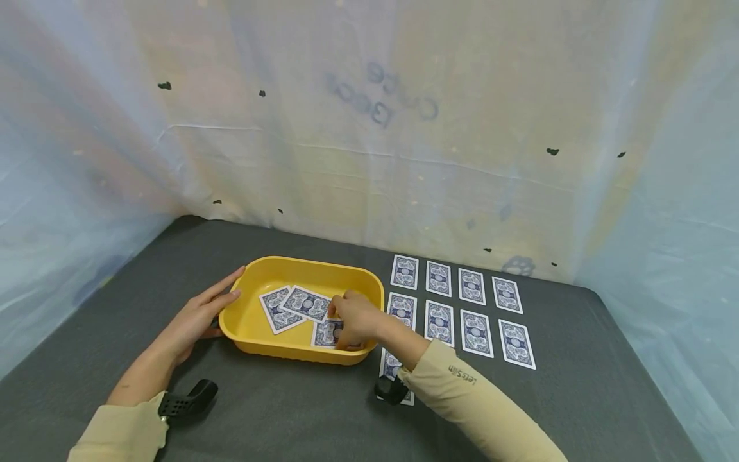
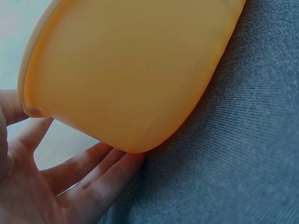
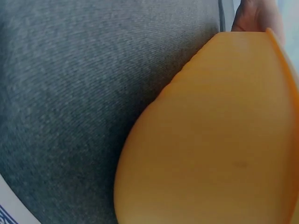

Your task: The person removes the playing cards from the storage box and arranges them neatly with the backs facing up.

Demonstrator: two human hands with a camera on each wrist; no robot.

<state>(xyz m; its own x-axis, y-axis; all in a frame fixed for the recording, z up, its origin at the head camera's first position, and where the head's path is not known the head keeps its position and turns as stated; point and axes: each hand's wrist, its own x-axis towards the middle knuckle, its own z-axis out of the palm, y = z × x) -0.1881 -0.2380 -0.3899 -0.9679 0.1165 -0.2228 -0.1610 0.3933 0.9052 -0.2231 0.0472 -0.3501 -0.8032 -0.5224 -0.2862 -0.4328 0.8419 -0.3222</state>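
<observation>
A yellow plastic tray [image 1: 260, 347] sits on the dark cloth with several blue-backed playing cards inside, including an overlapping pair [image 1: 306, 303]. My left hand [image 1: 193, 317] holds the tray's left end. In the left wrist view, one digit of that hand [image 2: 79, 186] reaches over the rim while other fingers touch the outer wall low down. Inside the tray's right end, my right hand [image 1: 356, 317] has bent fingers over a face-down playing card [image 1: 326, 333] and partly covers it. Whether it pinches that card is hidden. The right wrist view shows the tray's outer side [image 3: 205, 140], not the right hand.
Right of the tray, several face-down cards [image 1: 476, 332] lie in spaced rows on the dark cloth-covered table [image 1: 277, 410]. My right forearm [image 1: 462, 391] crosses the nearest ones. A pale translucent curtain [image 1: 369, 179] hangs along the table's back and sides.
</observation>
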